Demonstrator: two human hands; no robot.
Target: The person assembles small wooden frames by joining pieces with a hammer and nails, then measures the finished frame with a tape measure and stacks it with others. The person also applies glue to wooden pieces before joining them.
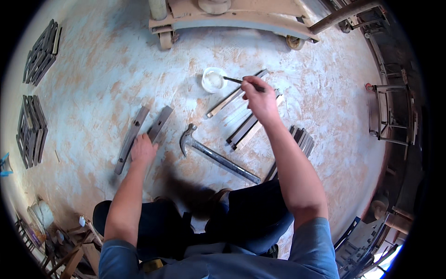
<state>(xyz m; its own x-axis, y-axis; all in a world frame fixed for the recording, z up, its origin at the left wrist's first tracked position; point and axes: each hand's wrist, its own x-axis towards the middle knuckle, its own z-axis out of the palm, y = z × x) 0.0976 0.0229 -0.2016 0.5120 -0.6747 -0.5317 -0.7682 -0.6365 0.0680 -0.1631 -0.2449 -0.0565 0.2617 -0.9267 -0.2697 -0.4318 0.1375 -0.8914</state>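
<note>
My right hand [261,100] is closed round a slim dark brush [234,80], whose far end reaches the rim of a small white tub [207,83] with whitish paste in it. At the left, my left hand [144,149] is closed on a dark wooden strip [160,122] with a slot cut in it. Beside it lies a second slotted strip [130,137], roughly parallel. A claw hammer [223,160] rests on the floor between my hands, head toward the left. Several more wooden strips [244,131] lie under and near my right forearm.
A wheeled wooden trolley [232,22] stands at the far side. Stacked dark wooden frames [32,130] sit at the left, with another stack [42,53] farther off. More strips [302,139] lie right of my forearm. A metal-framed rack [392,111] is at the right edge.
</note>
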